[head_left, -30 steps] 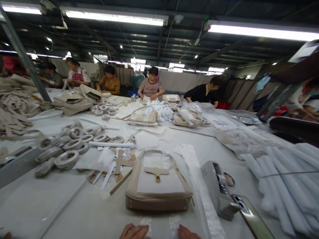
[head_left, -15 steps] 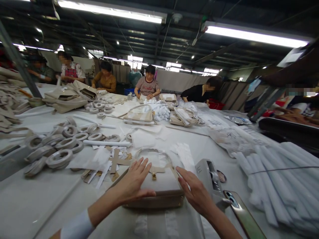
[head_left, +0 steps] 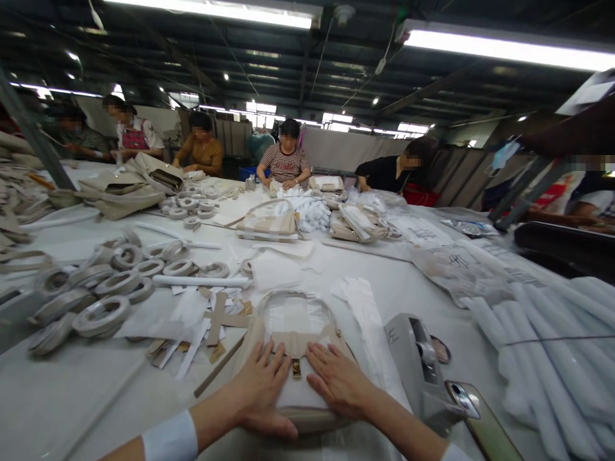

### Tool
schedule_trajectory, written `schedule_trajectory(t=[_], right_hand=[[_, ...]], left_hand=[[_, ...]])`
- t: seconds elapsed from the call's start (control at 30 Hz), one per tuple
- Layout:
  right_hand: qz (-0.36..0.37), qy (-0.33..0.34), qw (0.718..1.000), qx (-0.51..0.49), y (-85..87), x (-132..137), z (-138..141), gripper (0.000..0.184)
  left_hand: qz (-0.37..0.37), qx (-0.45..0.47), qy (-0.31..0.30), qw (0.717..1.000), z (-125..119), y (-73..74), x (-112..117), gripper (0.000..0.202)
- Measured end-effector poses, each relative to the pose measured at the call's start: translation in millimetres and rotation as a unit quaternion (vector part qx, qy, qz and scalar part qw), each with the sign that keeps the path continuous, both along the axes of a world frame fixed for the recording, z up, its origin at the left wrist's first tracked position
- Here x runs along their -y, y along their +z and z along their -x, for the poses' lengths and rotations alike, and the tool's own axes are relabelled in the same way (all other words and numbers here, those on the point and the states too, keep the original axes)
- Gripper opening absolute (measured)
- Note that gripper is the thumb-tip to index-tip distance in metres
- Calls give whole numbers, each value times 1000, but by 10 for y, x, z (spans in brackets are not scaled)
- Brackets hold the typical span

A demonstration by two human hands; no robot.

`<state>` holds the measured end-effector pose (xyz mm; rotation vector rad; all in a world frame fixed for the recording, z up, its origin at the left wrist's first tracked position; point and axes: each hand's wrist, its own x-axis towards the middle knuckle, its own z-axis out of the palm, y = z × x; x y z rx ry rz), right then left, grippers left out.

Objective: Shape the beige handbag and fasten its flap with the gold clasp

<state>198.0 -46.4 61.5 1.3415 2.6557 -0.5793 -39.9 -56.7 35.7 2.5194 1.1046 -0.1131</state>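
A beige handbag [head_left: 295,333] lies flat on the white table [head_left: 96,397] right in front of me, its gold clasp [head_left: 296,367] facing up and a white sheet covering its front. My left hand [head_left: 259,387] rests flat on the bag just left of the clasp, fingers stretched out. To the right of the clasp lies my right hand [head_left: 339,381], also flat with fingers spread. Neither hand grips anything. The bag's handle loops away from me.
A grey tape dispenser [head_left: 423,371] and a phone [head_left: 480,416] sit right of the bag. White paper rolls [head_left: 552,358] lie far right. Rolls of tape [head_left: 100,294] and paper strips [head_left: 206,320] lie left. Several people work at the table's far side.
Both hands came up from the table's near edge, reached over the bag, then settled flat on its front on either side of the clasp.
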Motion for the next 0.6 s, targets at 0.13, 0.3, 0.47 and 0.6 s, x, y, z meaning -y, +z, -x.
schedule_trajectory(t=[0.13, 0.3, 0.47, 0.6], right_hand=[[-15, 0, 1000, -15, -220, 68, -49, 58], [-63, -12, 997, -45, -630, 127, -131, 56], [-97, -13, 993, -61, -772, 115, -152, 58], [-115, -4, 992, -50, -765, 105, -154, 58]], left_hand=[[13, 9, 3, 1000, -35, -132, 45, 121], [27, 25, 26, 999, -28, -388, 94, 113], [29, 61, 33, 997, 14, -510, 92, 109], [17, 89, 39, 995, 16, -475, 70, 96]])
